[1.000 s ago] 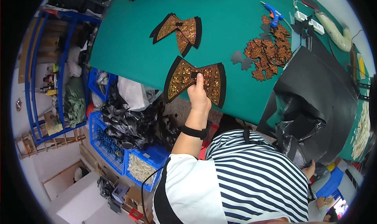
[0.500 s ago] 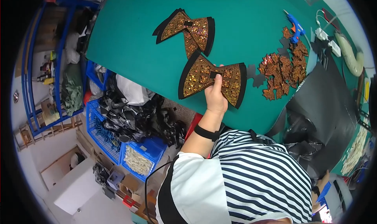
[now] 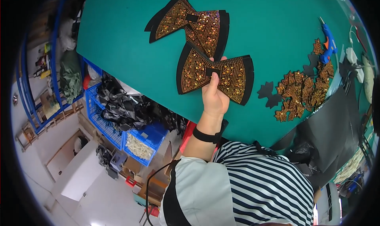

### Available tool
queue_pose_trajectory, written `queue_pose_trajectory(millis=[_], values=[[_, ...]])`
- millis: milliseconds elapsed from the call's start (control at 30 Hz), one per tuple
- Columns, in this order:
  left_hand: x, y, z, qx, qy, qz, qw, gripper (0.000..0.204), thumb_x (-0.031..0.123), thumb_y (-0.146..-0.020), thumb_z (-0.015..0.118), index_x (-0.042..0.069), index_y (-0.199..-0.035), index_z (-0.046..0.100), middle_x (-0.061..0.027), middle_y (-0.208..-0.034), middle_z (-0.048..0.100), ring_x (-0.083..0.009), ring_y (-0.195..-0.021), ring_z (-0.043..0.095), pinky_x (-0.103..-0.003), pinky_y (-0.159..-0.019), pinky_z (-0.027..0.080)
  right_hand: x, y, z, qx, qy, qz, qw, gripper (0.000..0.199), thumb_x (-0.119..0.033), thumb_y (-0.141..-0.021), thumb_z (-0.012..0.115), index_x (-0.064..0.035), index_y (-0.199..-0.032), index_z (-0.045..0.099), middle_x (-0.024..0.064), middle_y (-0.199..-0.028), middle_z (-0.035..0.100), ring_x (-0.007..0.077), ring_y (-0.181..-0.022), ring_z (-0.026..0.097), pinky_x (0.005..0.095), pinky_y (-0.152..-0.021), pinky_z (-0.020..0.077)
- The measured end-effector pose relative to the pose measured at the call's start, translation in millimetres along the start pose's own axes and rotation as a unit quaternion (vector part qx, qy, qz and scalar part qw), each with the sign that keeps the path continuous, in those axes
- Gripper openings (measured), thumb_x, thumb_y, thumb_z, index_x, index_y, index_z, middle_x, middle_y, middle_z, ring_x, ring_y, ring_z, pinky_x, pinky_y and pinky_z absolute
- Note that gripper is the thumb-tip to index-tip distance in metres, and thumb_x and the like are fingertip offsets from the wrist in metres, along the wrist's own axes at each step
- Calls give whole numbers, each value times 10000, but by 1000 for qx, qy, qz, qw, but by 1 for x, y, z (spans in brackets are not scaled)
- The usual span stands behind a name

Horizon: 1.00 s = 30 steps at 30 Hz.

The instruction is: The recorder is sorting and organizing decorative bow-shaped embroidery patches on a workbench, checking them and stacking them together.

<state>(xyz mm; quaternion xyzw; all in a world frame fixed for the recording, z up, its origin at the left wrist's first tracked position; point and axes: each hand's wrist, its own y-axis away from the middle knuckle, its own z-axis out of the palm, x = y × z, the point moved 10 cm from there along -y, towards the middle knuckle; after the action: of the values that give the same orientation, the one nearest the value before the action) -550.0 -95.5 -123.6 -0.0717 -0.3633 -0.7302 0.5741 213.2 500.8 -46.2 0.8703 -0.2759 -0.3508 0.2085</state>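
My left hand [image 3: 215,101] grips a large black bow-shaped piece [image 3: 194,69] covered with gold sequins and studs. The thumb presses on its plain black middle, and the other fingers go underneath, their tips showing at the far edge. Just beyond it, several matching bow pieces [image 3: 170,22] lie stacked unevenly on the green table [image 3: 118,32]; the held bow overlaps the lower end of one of them. My right hand is out of view.
Gold-studded leaf-shaped pieces [image 3: 297,87] are heaped on the right, beside plain black cutouts [image 3: 269,94] and a blue glue gun [image 3: 328,44]. A black sheet [image 3: 332,127] covers the near right edge. Left below the table stand blue crates [image 3: 148,137] and black plastic bags [image 3: 114,101].
The view has shifted, so the leaf pieces and glue gun appear farther right. The held bow has turned slightly and sits closer against the stacked bows. My left hand keeps its grip.
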Motion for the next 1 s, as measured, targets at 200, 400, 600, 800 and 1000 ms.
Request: queue_pose_trajectory(millis=[200,400,600,800,1000], values=[[-5,-5,-7,-4,-4,-17,1000,389,210,-901,472,177,-1269,352,-190,-1327,364,-315,-1191,404,-477,-990,341,-26,7,5,25,44,3,999,408,-249,-837,550,38,-1125,516,123,-1109,552,236,-980,526,329,-889,391],[5,-3,-7,10,-34,2,999,425,218,-892,490,173,-1288,344,-202,-1322,367,-323,-1190,400,-485,-984,346,-41,15,-1,46,78,9,996,409,-249,-836,548,36,-1127,515,123,-1106,553,237,-974,529,331,-882,396],[40,-2,-7,66,-100,18,993,368,175,-910,458,-32,-1210,408,-159,-1160,513,-280,-1049,523,-430,-896,436,-42,19,-5,63,86,9,994,409,-249,-835,546,34,-1128,515,122,-1104,555,238,-969,533,332,-875,401],[93,-48,11,35,-182,44,982,344,181,-918,448,-56,-1166,432,-173,-1126,533,-285,-1015,550,-418,-857,463,-29,25,-12,76,90,13,993,409,-249,-834,544,32,-1130,514,122,-1101,556,239,-964,536,334,-869,407],[118,-93,30,19,-215,21,976,299,172,-914,457,-33,-1130,482,-143,-1091,566,-260,-966,572,-396,-834,476,-19,32,-24,91,102,24,990,409,-249,-833,543,30,-1131,514,122,-1099,557,241,-958,540,336,-862,412]])
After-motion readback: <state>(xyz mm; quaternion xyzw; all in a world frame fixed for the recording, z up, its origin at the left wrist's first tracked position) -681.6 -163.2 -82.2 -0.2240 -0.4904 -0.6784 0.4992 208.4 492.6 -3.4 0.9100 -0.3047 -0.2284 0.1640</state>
